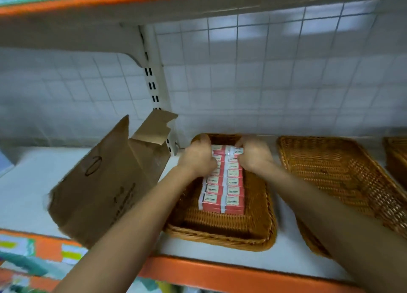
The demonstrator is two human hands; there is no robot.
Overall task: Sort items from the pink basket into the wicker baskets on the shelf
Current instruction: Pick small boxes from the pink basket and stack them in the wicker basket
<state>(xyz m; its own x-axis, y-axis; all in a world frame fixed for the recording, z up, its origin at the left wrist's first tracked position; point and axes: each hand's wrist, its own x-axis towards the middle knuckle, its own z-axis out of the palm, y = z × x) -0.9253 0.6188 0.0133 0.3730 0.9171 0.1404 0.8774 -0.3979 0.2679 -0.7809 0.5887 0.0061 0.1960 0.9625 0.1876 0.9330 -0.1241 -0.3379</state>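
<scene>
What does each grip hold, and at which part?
The left grip holds the left row of red boxes in the basket at its far end; the right grip holds the right row there too.

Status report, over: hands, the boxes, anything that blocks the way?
Left hand and right hand grip red boxes. Boxes lie in two rows inside wicker basket. Cardboard box stands at its left, not blocking.
</scene>
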